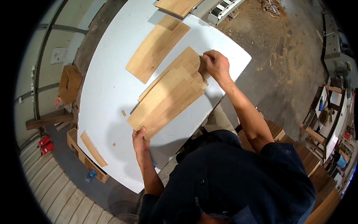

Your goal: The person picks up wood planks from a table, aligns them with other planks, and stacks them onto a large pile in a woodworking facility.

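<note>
A light-brown wooden board (167, 100) lies at a slant over several other boards on the white table. My left hand (139, 139) grips its near left corner, with the thumb on top and the fingers underneath. Beneath it, another wooden board (186, 56) sticks out toward the far side, and the right ends of the stack are uneven, like steps. My right hand (218, 67) is closed beside those right ends, its fingertips pinched together. Whatever is between them cannot be made out. A separate wooden board (158, 48) lies flat beyond the stack.
Another board (178, 6) sits at the table's far edge. A thin wooden strip (93, 149) and small wood chips (123, 113) lie on the white table (108, 74) at the left. A cardboard box (70, 84) stands by the wall; sawdust (287, 56) covers the floor at right.
</note>
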Demonstrator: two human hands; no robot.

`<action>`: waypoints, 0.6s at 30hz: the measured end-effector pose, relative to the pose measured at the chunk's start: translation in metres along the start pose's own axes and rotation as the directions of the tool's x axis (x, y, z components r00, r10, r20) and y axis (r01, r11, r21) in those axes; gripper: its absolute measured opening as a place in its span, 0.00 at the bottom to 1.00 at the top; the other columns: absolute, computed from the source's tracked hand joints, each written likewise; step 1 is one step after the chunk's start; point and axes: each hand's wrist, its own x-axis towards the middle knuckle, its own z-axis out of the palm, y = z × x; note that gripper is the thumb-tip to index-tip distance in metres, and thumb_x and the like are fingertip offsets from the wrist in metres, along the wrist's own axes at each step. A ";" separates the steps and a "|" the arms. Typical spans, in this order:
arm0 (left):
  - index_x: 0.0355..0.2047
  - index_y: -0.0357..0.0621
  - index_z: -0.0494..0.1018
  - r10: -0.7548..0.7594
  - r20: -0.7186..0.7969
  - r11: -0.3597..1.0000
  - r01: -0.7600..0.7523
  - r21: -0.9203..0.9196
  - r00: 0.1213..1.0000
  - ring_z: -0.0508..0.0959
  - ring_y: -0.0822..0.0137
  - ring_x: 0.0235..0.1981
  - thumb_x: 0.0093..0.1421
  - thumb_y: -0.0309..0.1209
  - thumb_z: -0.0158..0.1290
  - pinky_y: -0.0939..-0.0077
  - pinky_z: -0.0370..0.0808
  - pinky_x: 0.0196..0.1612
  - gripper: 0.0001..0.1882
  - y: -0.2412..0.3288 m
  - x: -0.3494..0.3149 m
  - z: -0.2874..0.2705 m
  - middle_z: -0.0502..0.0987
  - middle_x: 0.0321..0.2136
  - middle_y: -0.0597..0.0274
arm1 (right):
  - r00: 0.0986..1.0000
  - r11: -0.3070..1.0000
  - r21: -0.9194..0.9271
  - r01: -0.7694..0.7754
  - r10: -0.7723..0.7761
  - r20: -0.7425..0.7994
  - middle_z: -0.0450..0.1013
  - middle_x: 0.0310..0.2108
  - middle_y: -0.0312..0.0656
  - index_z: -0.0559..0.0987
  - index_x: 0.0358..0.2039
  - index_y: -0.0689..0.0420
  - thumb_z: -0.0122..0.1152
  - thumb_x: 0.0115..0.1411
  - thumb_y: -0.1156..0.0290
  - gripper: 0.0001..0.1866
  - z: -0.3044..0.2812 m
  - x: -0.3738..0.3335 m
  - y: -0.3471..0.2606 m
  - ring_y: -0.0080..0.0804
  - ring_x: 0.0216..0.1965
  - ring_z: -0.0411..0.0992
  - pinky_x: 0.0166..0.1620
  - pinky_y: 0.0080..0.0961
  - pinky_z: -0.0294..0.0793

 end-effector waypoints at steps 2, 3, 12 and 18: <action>0.56 0.38 0.66 -0.008 -0.005 1.000 0.008 0.011 1.000 0.74 0.62 0.51 0.54 0.23 0.59 0.65 0.70 0.56 0.28 -0.002 -0.001 -0.004 0.75 0.49 0.58 | 0.995 0.997 -0.060 0.040 -0.035 0.088 0.76 0.28 0.44 0.83 0.31 0.56 0.62 0.53 0.67 0.08 -0.002 -0.013 0.004 0.43 0.33 0.74 0.38 0.35 0.74; 0.57 0.38 0.65 -0.009 0.012 1.000 0.009 0.018 1.000 0.74 0.61 0.52 0.54 0.23 0.59 0.64 0.70 0.57 0.29 -0.002 -0.001 -0.004 0.74 0.51 0.58 | 0.997 0.999 -0.028 0.029 -0.027 0.077 0.76 0.28 0.44 0.83 0.31 0.56 0.63 0.52 0.68 0.07 -0.001 -0.017 0.005 0.43 0.34 0.73 0.38 0.35 0.74; 0.56 0.38 0.66 -0.031 -0.045 0.999 0.029 -0.042 0.998 0.74 0.62 0.50 0.54 0.22 0.58 0.65 0.71 0.55 0.27 0.001 -0.005 -0.010 0.74 0.49 0.59 | 0.988 0.980 -0.171 0.099 -0.075 0.138 0.77 0.27 0.41 0.84 0.30 0.55 0.68 0.51 0.64 0.09 0.002 -0.025 -0.016 0.38 0.31 0.73 0.39 0.29 0.72; 0.56 0.39 0.66 -0.067 -0.106 0.997 0.072 0.041 0.992 0.74 0.61 0.50 0.52 0.25 0.62 0.66 0.71 0.54 0.31 0.007 -0.003 -0.004 0.74 0.49 0.60 | 0.997 0.965 -0.258 0.037 -0.019 0.072 0.76 0.20 0.40 0.82 0.24 0.55 0.68 0.47 0.56 0.15 0.017 0.002 -0.008 0.41 0.25 0.72 0.34 0.38 0.64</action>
